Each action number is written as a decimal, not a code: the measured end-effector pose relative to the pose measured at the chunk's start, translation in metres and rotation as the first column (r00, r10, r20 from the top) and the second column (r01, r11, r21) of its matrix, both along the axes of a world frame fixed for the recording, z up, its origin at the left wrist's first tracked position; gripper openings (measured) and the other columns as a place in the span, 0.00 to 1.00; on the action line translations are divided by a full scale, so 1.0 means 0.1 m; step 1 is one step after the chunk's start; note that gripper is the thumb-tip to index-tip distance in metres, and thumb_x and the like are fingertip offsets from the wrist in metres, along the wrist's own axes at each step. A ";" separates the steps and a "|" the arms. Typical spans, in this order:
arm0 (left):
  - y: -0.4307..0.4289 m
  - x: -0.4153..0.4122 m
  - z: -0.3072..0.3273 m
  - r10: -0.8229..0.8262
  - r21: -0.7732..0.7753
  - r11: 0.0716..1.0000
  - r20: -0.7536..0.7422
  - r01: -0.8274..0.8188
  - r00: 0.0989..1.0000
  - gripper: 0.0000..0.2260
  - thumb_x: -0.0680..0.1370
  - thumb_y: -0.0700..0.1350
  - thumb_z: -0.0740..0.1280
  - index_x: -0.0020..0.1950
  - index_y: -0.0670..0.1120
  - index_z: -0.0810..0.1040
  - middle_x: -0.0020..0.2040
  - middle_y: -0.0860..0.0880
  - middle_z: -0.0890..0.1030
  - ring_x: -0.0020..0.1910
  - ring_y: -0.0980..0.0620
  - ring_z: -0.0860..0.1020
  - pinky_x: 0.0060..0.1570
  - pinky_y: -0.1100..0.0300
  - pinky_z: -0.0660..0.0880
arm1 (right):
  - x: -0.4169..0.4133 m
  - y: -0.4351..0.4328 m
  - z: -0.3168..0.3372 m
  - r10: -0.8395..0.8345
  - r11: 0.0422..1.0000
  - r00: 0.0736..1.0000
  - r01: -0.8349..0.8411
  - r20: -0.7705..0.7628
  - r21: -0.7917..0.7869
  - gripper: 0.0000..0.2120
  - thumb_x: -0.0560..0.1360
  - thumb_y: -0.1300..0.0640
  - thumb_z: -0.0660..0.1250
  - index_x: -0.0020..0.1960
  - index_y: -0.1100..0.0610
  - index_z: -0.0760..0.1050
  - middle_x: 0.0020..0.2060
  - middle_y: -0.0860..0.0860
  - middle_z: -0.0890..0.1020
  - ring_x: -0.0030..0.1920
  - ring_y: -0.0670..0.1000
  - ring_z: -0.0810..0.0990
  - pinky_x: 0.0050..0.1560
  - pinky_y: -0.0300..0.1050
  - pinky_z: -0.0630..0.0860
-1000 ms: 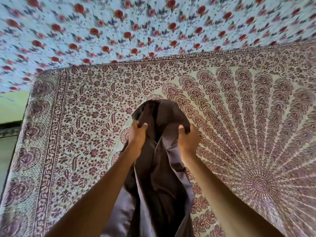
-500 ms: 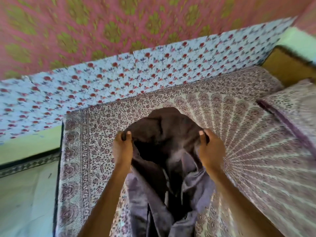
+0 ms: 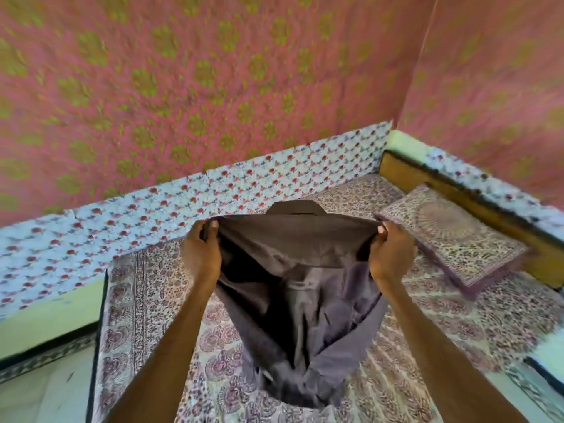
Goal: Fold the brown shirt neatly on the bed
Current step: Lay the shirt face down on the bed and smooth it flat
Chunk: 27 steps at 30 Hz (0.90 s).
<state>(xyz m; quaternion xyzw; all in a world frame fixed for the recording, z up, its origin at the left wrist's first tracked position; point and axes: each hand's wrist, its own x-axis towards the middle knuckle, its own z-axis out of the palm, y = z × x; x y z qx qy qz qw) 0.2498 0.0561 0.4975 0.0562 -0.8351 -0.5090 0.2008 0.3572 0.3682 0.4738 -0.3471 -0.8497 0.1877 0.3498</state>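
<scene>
1. two hands now wider apart: left hand [image 3: 200, 257] and right hand [image 3: 389, 257] each pinch the brown shirt [image 3: 299, 300].
2. top edge pulled taut; shirt hangs above the bed [image 3: 146, 315].
3. judgement: spread enough, ready to lay flat.

I am finding no readable text, label, brand, number or sign anywhere in view; I am seeing only printed floral and paisley patterns on the fabrics.
</scene>
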 end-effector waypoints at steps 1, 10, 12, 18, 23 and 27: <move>0.08 0.11 0.07 0.024 0.020 1.000 -0.033 -0.024 0.999 0.13 0.78 0.54 0.64 0.52 0.45 0.79 0.45 0.47 0.81 0.45 0.44 0.79 0.41 0.55 0.73 | 0.12 0.07 0.06 0.001 1.000 0.999 -0.002 -0.048 -0.020 0.10 0.76 0.65 0.62 0.55 0.62 0.78 0.48 0.61 0.80 0.48 0.65 0.77 0.47 0.58 0.74; 0.48 0.94 0.64 -0.206 -0.325 0.916 0.123 0.235 0.971 0.16 0.78 0.55 0.65 0.57 0.45 0.80 0.50 0.44 0.82 0.53 0.42 0.79 0.46 0.57 0.71 | 0.97 0.62 0.53 0.010 0.984 0.997 -0.024 -0.080 -0.179 0.07 0.79 0.61 0.60 0.53 0.59 0.75 0.44 0.59 0.82 0.45 0.61 0.80 0.41 0.52 0.74; 0.43 1.05 0.68 -0.369 -0.449 0.617 0.560 0.646 0.741 0.14 0.77 0.53 0.67 0.56 0.46 0.82 0.54 0.46 0.82 0.55 0.45 0.78 0.52 0.57 0.72 | 1.06 0.83 0.50 0.217 0.966 0.933 -0.163 0.286 -0.202 0.09 0.79 0.59 0.60 0.56 0.59 0.76 0.50 0.59 0.82 0.50 0.61 0.81 0.46 0.50 0.77; 0.44 1.29 1.01 -0.289 -0.307 0.377 0.857 0.874 0.426 0.19 0.74 0.59 0.67 0.60 0.51 0.81 0.59 0.53 0.79 0.58 0.50 0.76 0.64 0.54 0.69 | 1.22 1.17 0.77 0.518 0.838 0.296 -0.363 0.803 -0.407 0.26 0.80 0.48 0.62 0.74 0.58 0.66 0.75 0.52 0.64 0.75 0.56 0.59 0.75 0.54 0.56; 0.61 1.13 0.79 -0.136 -0.195 0.968 0.117 0.157 0.984 0.11 0.76 0.54 0.69 0.40 0.48 0.80 0.40 0.43 0.81 0.43 0.44 0.79 0.43 0.56 0.72 | 1.01 1.39 0.80 0.469 0.882 0.638 -0.371 0.611 -0.290 0.16 0.81 0.56 0.61 0.67 0.60 0.74 0.66 0.57 0.76 0.62 0.58 0.76 0.55 0.47 0.74; 0.80 0.93 0.36 -0.168 -0.212 0.953 0.218 0.214 0.962 0.13 0.76 0.55 0.68 0.44 0.46 0.82 0.38 0.44 0.81 0.41 0.45 0.79 0.39 0.56 0.70 | 0.80 1.31 0.47 0.284 0.958 0.880 -0.246 0.382 -0.147 0.10 0.77 0.60 0.64 0.57 0.55 0.79 0.51 0.58 0.83 0.51 0.60 0.81 0.54 0.51 0.73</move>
